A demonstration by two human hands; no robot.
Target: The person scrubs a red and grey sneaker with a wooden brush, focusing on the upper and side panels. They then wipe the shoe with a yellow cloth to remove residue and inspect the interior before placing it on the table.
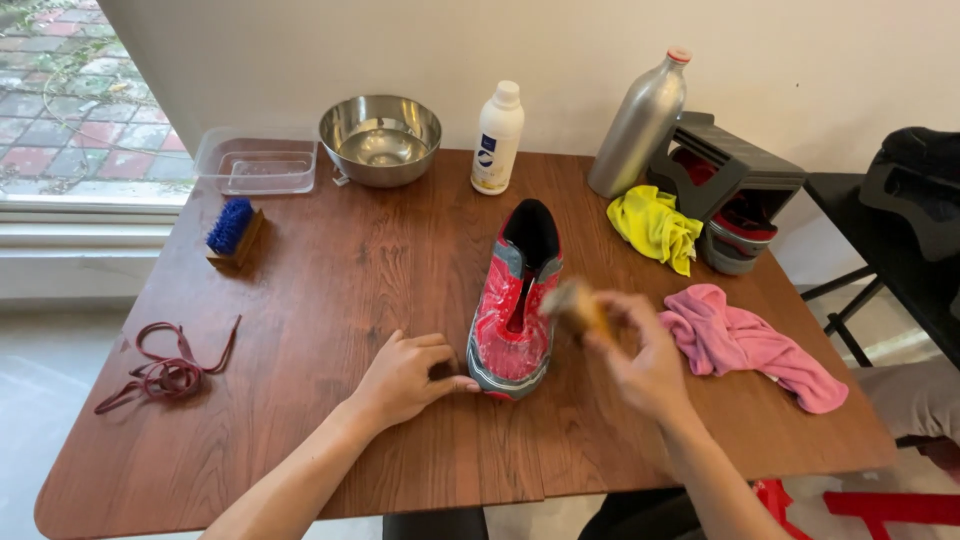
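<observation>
The red shoe [515, 305] lies on the wooden table [330, 300], laces out, toe toward the person and its dark opening pointing away. It looks light and soft in the upper, with a stiffer rubber toe and sole; the fabric would give under pressure, so the firm toe cap and the sole edge seem the better places to pin it. The left hand [405, 378] rests flat on the table with its fingertips [462, 383] touching the shoe's toe on the near left edge, fingers gently curled and close together, bracing rather than gripping. The right hand [645, 365] is raised just right of the shoe, fingers closed around a small brush [572, 303] with a pale wooden back, blurred by motion, its head against the shoe's right flank near the throat. Both forearms reach in from the near edge.

Beyond the right fingers lies a pink cloth [745, 345], farther off a yellow cloth [655, 228]. Well left of the left fingers sit the loose laces [165, 372] and a blue-bristled brush [233, 230].
</observation>
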